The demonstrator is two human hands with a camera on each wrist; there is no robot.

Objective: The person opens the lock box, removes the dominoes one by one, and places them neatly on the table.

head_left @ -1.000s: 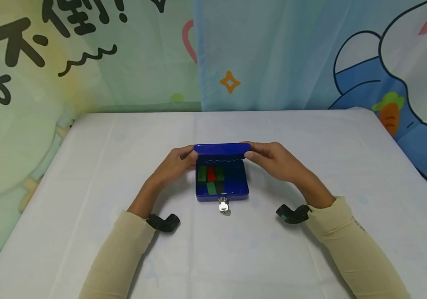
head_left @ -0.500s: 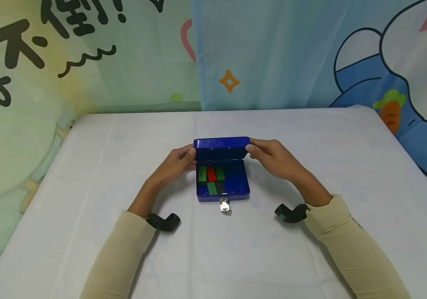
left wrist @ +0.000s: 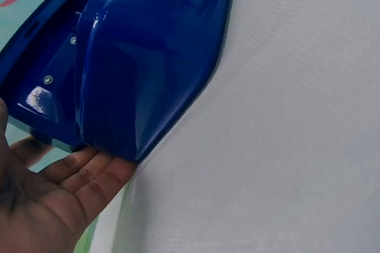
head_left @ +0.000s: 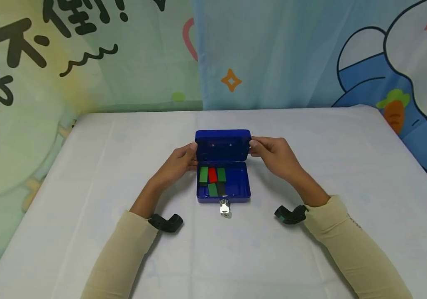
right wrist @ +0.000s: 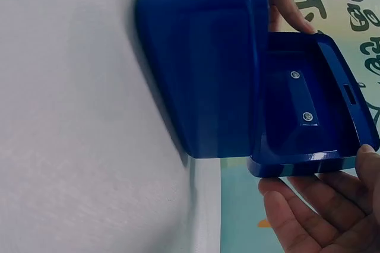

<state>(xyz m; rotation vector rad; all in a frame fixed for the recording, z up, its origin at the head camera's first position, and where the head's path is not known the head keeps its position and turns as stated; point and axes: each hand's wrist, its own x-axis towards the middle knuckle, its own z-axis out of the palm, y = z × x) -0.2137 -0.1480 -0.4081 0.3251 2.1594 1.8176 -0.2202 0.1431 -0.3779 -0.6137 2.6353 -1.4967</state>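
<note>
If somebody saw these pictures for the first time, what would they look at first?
Probably the shiny blue box, open on the white cloth mid-picture, with a left hand and a right hand at either side of its raised lid. Next might come the red block among green blocks, inside the box on the left. The orange carrot on the backdrop, upper right, may catch eyes too.

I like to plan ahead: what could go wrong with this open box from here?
The lid might swing shut if the left hand and right hand lose its sides. The blocks fill only part of the box, so tipping it could make them slide. The metal lock piece juts out in front and might get knocked.
</note>
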